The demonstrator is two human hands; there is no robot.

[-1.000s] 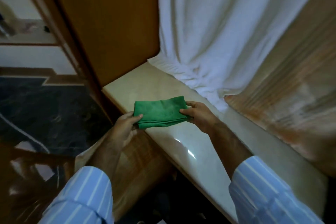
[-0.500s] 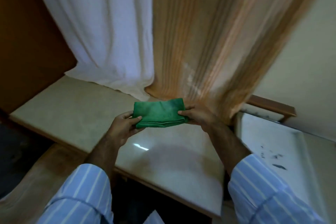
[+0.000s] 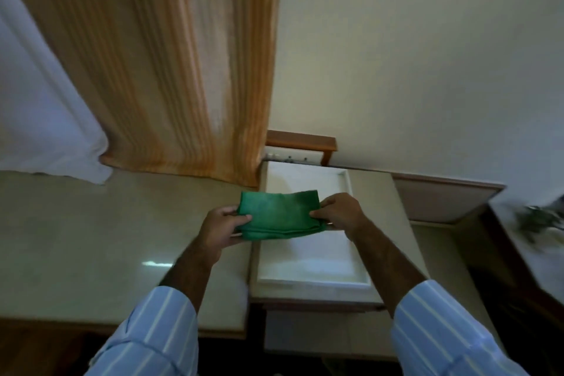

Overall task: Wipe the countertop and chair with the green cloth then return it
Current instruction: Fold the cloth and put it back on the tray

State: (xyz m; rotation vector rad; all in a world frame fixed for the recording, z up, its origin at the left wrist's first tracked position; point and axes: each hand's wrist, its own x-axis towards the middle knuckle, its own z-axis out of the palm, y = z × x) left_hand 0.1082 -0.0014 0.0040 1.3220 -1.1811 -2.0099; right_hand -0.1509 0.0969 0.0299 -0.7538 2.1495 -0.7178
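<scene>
Green cloth [image 3: 279, 214], folded, was held above the white tray's [image 3: 351, 198] left edge; left hand [image 3: 224, 224] and right hand [image 3: 338, 213] pinched opposite ends. Beige worktop [image 3: 91, 238] left; orange curtain [image 3: 171, 64] far.

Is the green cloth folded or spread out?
Folded. The green cloth is a compact rectangle with stacked layered edges along its near side, pinched by the left hand and right hand.
</scene>
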